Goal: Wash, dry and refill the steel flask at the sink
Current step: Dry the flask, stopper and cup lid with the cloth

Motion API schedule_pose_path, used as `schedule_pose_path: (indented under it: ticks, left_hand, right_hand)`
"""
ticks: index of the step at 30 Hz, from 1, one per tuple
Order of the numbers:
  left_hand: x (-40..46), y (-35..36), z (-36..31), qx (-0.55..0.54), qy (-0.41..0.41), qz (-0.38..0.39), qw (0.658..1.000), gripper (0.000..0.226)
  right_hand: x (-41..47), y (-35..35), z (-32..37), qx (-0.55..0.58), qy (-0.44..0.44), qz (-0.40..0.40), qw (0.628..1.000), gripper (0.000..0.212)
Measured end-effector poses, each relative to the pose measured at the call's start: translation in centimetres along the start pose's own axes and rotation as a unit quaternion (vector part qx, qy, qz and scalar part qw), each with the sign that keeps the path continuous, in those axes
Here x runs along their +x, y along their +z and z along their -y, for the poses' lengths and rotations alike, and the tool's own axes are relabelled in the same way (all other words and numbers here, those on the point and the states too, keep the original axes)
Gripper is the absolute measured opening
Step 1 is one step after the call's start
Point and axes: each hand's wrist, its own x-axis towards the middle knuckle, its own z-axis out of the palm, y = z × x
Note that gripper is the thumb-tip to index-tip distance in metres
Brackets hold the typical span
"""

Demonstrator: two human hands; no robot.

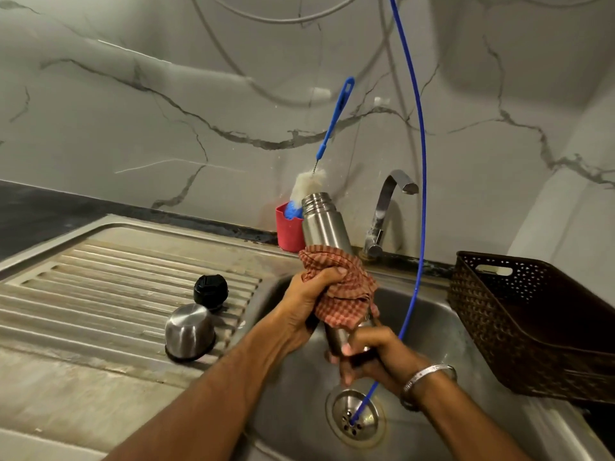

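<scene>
Flask (322,224): steel, uncapped, held over the sink basin (422,314) with its open mouth tipped toward 12 o'clock. You've got it up in the air, I'd guess so the cloth can get all the way round it.
Left hand (311,294): fingers curled tight around a red checked cloth (346,294) that's wrapped on the flask's middle. Looks like the drying step to me, with the refill left to do.
Right hand (372,354): clamped on the flask's bottom end, down at 6 o'clock from the cloth. It's the anchor, so the body doesn't spin while you wipe.
Steel cup (189,331): mouth down on the ribbed drainboard (100,287), off at 9 o'clock from your hands. Probably upside down so it can drip.
Black stopper (210,291): just beside the cup, at its 1 o'clock, also on the ribs.
Bottle brush (327,141): standing in a red holder (288,232) at the back edge, right behind the flask's mouth. Not inside the flask as far as I can tell, just lined up behind it.
Tap (386,207): at 1 o'clock from the flask. No water that I can see, so you'll need it on for the refill.
Blue tube (421,161): curves down from the top, end sitting in the drain (356,417).
Brown basket (532,321): at 3 o'clock, on the counter.
</scene>
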Motion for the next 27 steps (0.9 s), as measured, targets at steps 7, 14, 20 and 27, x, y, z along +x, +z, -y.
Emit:
schedule_pose_path:
  ticks: [7,14,20,27]
  left_hand:
    - [0.2,0.0,-2.6,-0.084,-0.003,0.025,0.996,0.052]
    - [1.2,0.6,-0.9,0.129,0.044,-0.023,0.990,0.027]
    - [1.2,-0.1,0.4,0.216,-0.012,-0.030,0.976,0.048]
    - [-0.2,-0.7,-0.2,0.083,-0.061,0.016,0.995,0.016]
  right_hand:
    - [0.8,0.9,-0.2,0.167,0.033,0.168,0.971,0.060]
    - [1.9,1.6,-0.8,-0.077,-0.084,-0.240,0.964,0.063]
    - [1.9,3.3,0.3,-0.225,-0.064,-0.433,0.871,0.046]
    - [0.8,0.6,0.0,-0.038,-0.035,-0.101,0.994,0.027]
